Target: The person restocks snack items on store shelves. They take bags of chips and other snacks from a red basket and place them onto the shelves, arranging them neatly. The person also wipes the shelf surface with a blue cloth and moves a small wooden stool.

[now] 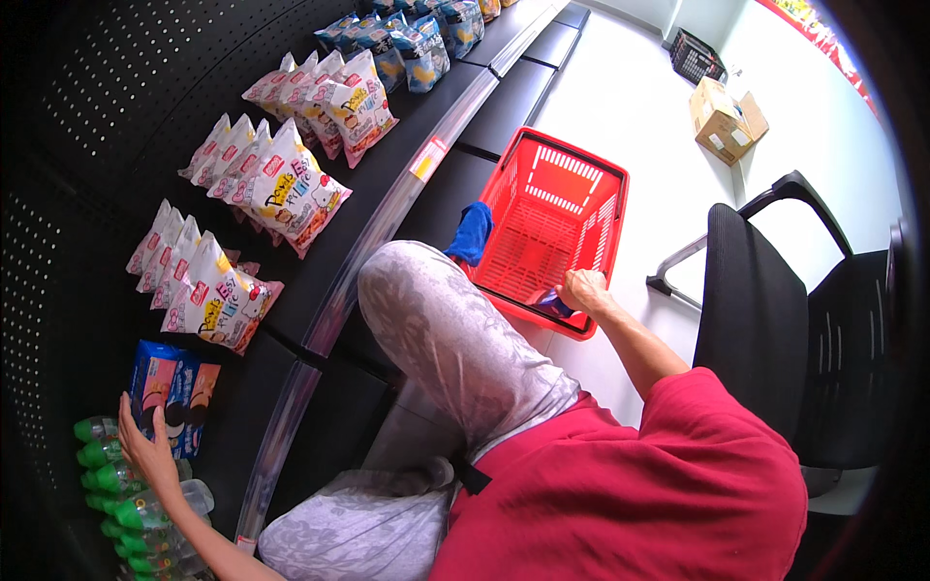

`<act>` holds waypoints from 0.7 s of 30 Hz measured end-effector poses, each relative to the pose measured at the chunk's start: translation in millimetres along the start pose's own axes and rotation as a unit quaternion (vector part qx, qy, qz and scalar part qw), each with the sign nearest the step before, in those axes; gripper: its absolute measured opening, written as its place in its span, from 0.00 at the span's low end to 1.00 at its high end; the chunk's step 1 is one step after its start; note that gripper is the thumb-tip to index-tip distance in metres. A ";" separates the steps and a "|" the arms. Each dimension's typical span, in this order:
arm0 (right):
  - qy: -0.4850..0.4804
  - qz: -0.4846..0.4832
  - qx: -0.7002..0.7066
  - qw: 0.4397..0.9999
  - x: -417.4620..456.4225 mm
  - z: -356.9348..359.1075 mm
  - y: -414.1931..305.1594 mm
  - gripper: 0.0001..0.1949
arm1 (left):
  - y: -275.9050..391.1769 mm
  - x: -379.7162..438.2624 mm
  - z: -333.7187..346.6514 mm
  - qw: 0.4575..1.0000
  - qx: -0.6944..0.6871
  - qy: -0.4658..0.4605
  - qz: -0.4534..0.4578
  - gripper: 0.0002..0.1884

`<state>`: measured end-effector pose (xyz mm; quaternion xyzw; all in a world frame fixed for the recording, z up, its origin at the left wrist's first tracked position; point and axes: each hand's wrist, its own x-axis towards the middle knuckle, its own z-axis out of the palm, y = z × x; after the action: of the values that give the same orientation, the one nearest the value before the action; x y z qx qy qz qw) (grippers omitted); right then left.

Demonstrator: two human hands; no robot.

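My left hand (149, 439) rests with spread fingers against blue snack boxes (190, 388) on the black shelf; whether it grips one cannot be told. Beside that wrist lie several clear plastic bottles with green caps (134, 512). My right hand (583, 290) is closed at the near corner of a red plastic shopping basket (617, 240), on a blue-and-red package (554, 303) just inside the rim. The package is partly hidden by the hand and rim. A blue cloth-like item (474, 232) shows at the basket's left side, beside my knee.
White-and-pink snack bags (290, 189) stand in rows along the shelf, with blue snack bags (421, 54) farther back. A clear price strip (385, 240) edges the shelf. Right of me is a black office chair (755, 327). An open cardboard box (719, 123) and black crate (695, 57) stand by the wall.
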<state>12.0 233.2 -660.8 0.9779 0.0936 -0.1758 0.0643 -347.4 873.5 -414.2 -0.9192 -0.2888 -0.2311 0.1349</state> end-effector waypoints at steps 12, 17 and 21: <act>0.116 -0.048 0.039 0.991 18.2 36.7 24.8 0.26 | 3.6 4.0 -48.2 0.984 -0.175 -0.012 -0.019 0.24; 0.141 -0.076 0.127 0.979 -12.8 -50.8 -18.1 0.22 | 37.7 -42.3 -96.0 0.896 -0.416 -0.044 -0.152 0.29; 0.133 -0.308 0.479 0.811 -46.0 -132.3 -80.1 0.24 | 135.5 -63.2 -106.6 0.788 -0.574 -0.162 -0.153 0.36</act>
<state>-2.9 324.8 -528.8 0.8185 0.3017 -0.0767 -0.4829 -349.9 695.3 -370.2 -0.7947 -0.2577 -0.2195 -0.5038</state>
